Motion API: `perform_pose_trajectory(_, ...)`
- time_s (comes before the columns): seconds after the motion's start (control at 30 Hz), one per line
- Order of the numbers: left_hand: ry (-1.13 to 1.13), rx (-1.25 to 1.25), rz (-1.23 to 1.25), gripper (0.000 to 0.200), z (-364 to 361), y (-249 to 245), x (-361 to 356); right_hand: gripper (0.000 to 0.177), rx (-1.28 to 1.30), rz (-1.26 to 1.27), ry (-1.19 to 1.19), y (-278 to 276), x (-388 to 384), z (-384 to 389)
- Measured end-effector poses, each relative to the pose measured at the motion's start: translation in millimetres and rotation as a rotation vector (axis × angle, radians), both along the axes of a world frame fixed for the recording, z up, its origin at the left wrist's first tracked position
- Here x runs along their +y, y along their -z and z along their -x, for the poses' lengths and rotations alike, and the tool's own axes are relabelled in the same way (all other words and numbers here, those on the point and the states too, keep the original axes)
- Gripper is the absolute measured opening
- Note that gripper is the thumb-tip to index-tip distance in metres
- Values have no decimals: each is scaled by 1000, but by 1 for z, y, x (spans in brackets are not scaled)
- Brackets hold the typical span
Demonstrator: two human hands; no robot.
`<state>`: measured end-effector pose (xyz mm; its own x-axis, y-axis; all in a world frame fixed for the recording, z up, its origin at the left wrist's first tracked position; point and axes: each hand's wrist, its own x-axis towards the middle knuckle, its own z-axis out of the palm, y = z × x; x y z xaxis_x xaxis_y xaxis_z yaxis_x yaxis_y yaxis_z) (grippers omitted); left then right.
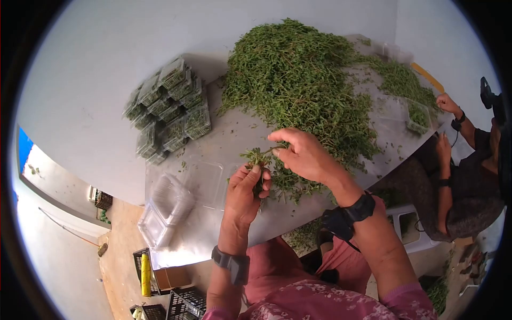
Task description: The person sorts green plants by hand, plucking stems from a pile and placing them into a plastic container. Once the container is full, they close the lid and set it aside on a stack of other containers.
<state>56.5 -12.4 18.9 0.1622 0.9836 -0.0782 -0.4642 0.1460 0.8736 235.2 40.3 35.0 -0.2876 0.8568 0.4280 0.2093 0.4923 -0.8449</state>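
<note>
My left hand [241, 198] is closed around a small bunch of leafy green sprigs [256, 157], over the near part of the table. Just to the right, my right hand [308, 158] pinches a thin stem between thumb and forefinger beside the top of that bunch. Behind both hands rises a large heap of the same greens [293, 80], with loose strands spread toward the table's near edge. A clear plastic box [208, 184] lies open to the left of my left hand.
Filled clear boxes [173, 109] are stacked at the back left. Nested clear boxes [165, 208] stand at the left edge of the grey table [234, 128]. Another person's hand [448, 104] is at the right, near a part-filled box [418, 117]. Crates [184, 304] sit on the floor.
</note>
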Motion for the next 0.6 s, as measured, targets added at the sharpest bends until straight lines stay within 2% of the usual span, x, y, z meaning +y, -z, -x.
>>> perform_pose_trajectory(0.23,35,17,-26,10,6,-3,-6,15,-257,3,-60,-14,-9,-3)
perform_pose_trajectory(0.53,114,59,47,19,10,-6,-7,13,-159,-123,-74,-8,-5,-3)
perform_pose_trajectory(0.6,131,63,48,20,11,-7,-7,12,-226,-197,-90,-6,-5,-4)
